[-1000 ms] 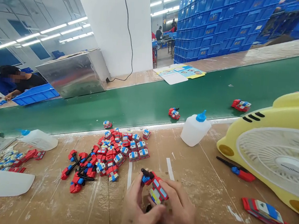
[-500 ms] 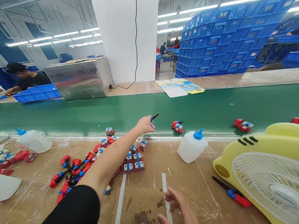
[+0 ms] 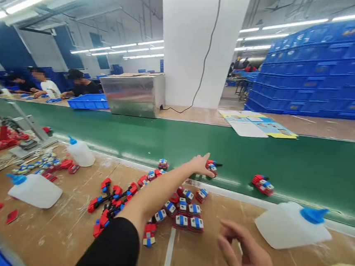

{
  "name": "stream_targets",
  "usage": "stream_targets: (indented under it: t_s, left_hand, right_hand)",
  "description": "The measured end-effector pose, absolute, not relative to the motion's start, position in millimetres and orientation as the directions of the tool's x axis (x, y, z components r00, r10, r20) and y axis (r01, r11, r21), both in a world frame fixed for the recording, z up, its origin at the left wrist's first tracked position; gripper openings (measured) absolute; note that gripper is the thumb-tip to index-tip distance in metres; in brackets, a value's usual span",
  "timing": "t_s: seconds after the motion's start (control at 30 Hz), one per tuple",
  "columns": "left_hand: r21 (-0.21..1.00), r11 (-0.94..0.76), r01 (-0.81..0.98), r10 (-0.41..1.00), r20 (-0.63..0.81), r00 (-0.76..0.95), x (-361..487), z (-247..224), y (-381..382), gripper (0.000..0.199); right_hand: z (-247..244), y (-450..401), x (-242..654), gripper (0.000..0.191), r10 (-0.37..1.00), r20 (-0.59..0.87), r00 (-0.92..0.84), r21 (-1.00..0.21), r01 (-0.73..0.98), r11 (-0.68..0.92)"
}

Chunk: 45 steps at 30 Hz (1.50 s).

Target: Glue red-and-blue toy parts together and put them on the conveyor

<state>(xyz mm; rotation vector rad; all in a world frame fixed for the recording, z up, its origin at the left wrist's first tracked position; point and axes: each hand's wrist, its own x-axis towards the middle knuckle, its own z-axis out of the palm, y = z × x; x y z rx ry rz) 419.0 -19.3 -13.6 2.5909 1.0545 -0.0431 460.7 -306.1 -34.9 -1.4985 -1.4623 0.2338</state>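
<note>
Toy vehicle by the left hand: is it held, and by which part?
It cannot be told: the left hand, thumb and forefinger spread, partly hides the toy vehicle.

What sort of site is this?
Probably a toy factory's assembly line: a long green belt runs past the workbench, many near-identical red, white and blue toy pieces sit heaped there, and blue crates stand stacked behind.
</note>
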Motion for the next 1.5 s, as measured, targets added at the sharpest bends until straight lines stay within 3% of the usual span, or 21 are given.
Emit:
stream_targets:
  t_s: [0.07, 0.17, 0.3, 0.4, 0.5, 0.6, 0.7, 0.9, 1.0, 1.03, 1.13, 1.23, 1.3, 1.4, 1.5]
  left_hand:
    - [0.319, -0.679, 0.661, 0.672, -0.092, 0.735, 356.8, -5.5, -14.1, 0.093]
    - [0.296, -0.625, 0.722, 0.746, -0.042, 0.664, 229.4, 11.8, -8.6, 0.067]
    - [0.228, -0.433, 0.872, 0.875, -0.126, 0.467, 65.0, 24.0, -25.6, 0.038]
    - [0.192, -0.292, 0.937, 0.917, -0.222, 0.332, -1.0, 7.8, -50.8, 0.031]
    - [0.171, -0.192, 0.966, 0.947, -0.226, 0.228, -13.5, -21.4, -67.8, 0.031]
    - [0.138, -0.109, 0.984, 0.975, -0.181, 0.133, 0.0, -41.2, -67.6, 0.029]
    - [0.121, -0.093, 0.988, 0.986, -0.125, 0.108, 13.7, -35.9, -55.9, 0.028]
    - [0.119, -0.389, 0.914, 0.921, 0.023, 0.389, 26.1, 9.6, -71.4, 0.028]
    - [0.097, -0.61, 0.786, 0.792, 0.034, 0.61, 37.6, -4.6, -135.5, 0.032]
    - [0.048, -0.725, 0.687, 0.688, 0.089, 0.72, 42.0, -16.3, -163.4, 0.039]
    - [-0.104, -0.919, 0.38, 0.356, 0.196, 0.914, 54.7, -55.1, -244.3, 0.056]
    - [-0.173, -0.957, 0.234, 0.211, 0.142, 0.967, 65.0, -76.5, -293.2, 0.049]
    - [-0.136, -0.949, 0.286, 0.271, 0.117, 0.955, 68.6, -78.3, -306.4, 0.04]
    - [-0.003, -0.879, 0.477, 0.473, 0.125, 0.872, 71.8, -71.2, -313.2, 0.024]
    - [0.097, -0.691, 0.717, 0.723, 0.06, 0.688, 84.2, -60.7, -315.2, 0.038]
  right_hand:
    - [-17.5, -256.4, 449.4, 0.022, 0.88, 0.424, 0.214, -0.732, 0.653, 0.194]
    - [-13.2, -166.5, 427.7, 0.026, 0.96, 0.273, 0.068, -0.707, 0.691, 0.152]
    - [-39.3, -57.6, 391.1, 0.031, 0.981, 0.186, -0.052, -0.666, 0.728, 0.164]
    - [-59.5, -16.3, 374.3, 0.026, 0.986, 0.119, -0.114, -0.632, 0.757, 0.164]
    - [-64.3, -9.2, 375.5, 0.022, 0.987, 0.096, -0.128, -0.637, 0.754, 0.16]
    - [-51.2, -30.8, 387.6, 0.021, 0.984, 0.138, -0.116, -0.696, 0.696, 0.18]
    - [-32.0, -85.4, 402.7, 0.032, 0.974, 0.209, -0.085, -0.794, 0.567, 0.22]
    - [-30.8, -242.7, 421.1, 0.043, 0.979, 0.195, 0.063, -0.965, 0.192, 0.18]
    - [-45.7, -301.7, 422.0, 0.046, 0.976, 0.127, 0.177, -0.991, -0.021, 0.133]
    - [-50.5, -317.0, 421.8, 0.047, 0.978, 0.066, 0.196, -0.984, -0.152, 0.097]
    - [-61.6, -354.4, 421.5, 0.05, 0.978, -0.137, 0.156, -0.818, -0.574, -0.023]
    - [-69.3, -382.6, 425.2, 0.046, 0.957, -0.23, 0.176, -0.765, -0.641, -0.066]
    - [-74.5, -396.8, 431.0, 0.054, 0.943, -0.244, 0.227, -0.815, -0.575, -0.073]
    - [-83.2, -411.9, 441.4, 0.06, 0.927, -0.264, 0.268, -0.843, -0.531, -0.086]
    - [-89.0, -421.5, 446.9, 0.056, 0.921, -0.278, 0.272, -0.849, -0.518, -0.103]
